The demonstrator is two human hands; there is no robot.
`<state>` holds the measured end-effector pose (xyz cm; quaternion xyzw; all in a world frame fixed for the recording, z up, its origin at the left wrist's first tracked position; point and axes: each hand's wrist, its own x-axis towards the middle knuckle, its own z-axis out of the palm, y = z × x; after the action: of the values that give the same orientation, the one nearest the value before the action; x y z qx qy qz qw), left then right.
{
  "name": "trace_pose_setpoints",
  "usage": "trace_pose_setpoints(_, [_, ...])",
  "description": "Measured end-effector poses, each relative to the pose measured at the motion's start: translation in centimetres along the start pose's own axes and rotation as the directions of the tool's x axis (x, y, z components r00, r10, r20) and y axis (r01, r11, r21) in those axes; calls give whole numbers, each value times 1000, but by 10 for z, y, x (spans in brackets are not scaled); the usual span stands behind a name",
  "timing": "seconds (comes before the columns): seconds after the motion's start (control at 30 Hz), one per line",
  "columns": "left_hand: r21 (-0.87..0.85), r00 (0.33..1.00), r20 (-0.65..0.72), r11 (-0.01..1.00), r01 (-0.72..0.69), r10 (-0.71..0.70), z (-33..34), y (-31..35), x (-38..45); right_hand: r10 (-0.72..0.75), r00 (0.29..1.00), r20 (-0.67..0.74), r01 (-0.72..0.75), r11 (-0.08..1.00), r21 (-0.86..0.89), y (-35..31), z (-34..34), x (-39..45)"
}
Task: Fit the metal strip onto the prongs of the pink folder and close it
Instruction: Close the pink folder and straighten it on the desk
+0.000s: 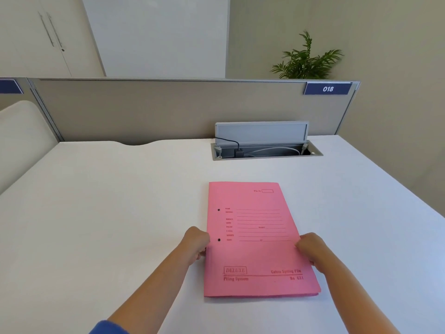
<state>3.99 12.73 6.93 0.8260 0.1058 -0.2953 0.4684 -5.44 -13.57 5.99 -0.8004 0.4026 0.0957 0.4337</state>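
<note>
The pink folder point(255, 249) lies closed and flat on the white desk point(120, 213), printed cover up, with two small holes near its left spine. My left hand point(196, 244) curls around the folder's left edge beside the lower hole. At the right edge my right hand point(310, 248) pinches the cover with bent fingers. No metal strip or prongs are visible; the cover hides the inside.
An open cable hatch point(265, 150) with a raised grey lid and wires sits at the back of the desk. Behind it stands a beige partition point(144, 109) with a blue tag reading 018 point(327, 89). A green plant point(305, 59) rises beyond.
</note>
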Motion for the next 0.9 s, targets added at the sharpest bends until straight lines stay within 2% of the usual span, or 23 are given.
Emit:
trace_pose_setpoints(0.4, [-59,995,-79,996,-64,60,-20,6,18,-70,997,-33,74,987,142,-27,-8,1])
trace_pose_setpoints(0.63, [-55,974,-200,991,-120,107,-58,36,49,-178,983,-41,182,974,136,-92,-2,23])
trace_pose_setpoints(0.9, [-90,944,-321,989,-114,79,-87,58,88,-177,982,-60,182,980,75,-152,24,61])
